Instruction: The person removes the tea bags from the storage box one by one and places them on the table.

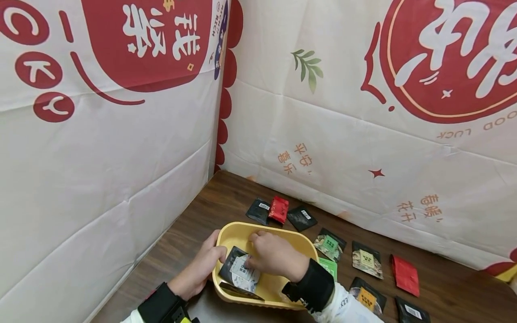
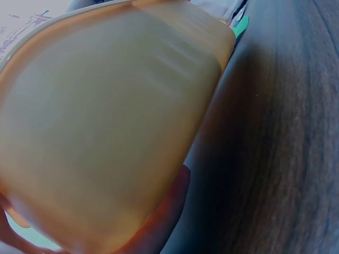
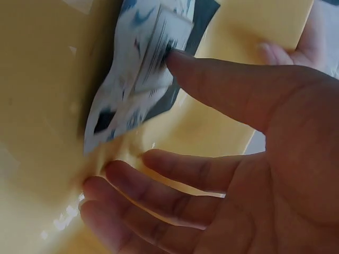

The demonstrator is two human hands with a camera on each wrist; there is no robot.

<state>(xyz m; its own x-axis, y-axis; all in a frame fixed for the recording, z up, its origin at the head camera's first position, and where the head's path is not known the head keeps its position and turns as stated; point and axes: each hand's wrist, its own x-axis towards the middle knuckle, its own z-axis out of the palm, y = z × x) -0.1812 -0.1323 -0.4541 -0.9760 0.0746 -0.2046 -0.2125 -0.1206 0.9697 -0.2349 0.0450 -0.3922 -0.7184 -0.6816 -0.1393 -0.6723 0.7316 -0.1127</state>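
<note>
A yellow plastic basket [image 1: 228,230] stands tilted at the near side of the table. My left hand [image 1: 203,264] grips its left end, thumb over the rim and fingers against the outside wall [image 2: 106,116]. Inside lies a black-and-white packet [image 1: 238,269] with a white label, and another dark packet [image 1: 238,290] is partly under it. My right hand [image 1: 274,253] reaches into the basket. Its thumb tip lies at the label of the black-and-white packet [image 3: 159,47], while the other fingers [image 3: 175,203] spread loosely apart from it, near the basket wall.
Behind the basket lie two black packets [image 1: 258,211] [image 1: 302,218] and a red one [image 1: 278,209]. Several more, including a green-labelled packet [image 1: 330,244] and a red packet [image 1: 405,275], lie to the right. Printed cloth walls [image 1: 169,179] border the wooden table [image 1: 190,215].
</note>
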